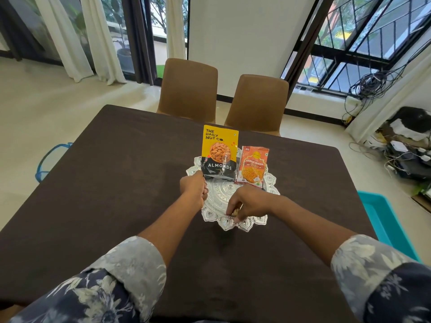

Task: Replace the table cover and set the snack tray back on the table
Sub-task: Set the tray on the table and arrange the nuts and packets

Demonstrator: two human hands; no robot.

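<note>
A dark brown table cover lies spread across the whole desk, flat and hanging over its edges. The snack tray, a silver dish with a scalloped, embossed rim, sits on the cover around the middle of the desk, a little to the right.

Two packets lie on the far half of the tray. A yellow and black almond packet is on the left, and its top reaches past the tray's far rim. An orange garlic bhujia packet lies just to its right, and the two packets are almost touching.

The hands are apart, one on each part of the rim. The left hand has its fingers curled round the tray's left rim, with the knuckles just beside the lower left corner of the almond packet. The right hand reaches over the near rim and pinches it with bent fingers. Something small and yellowish shows at its fingertips, too small to identify. Both forearms come from rolled floral sleeves.

Two brown chairs stand side by side at the far edge of the desk. A teal tub is on the floor to the right, a blue-rimmed basket shows past the desk's left edge, and a tangle of cables hangs by the barred window on the far right.
</note>
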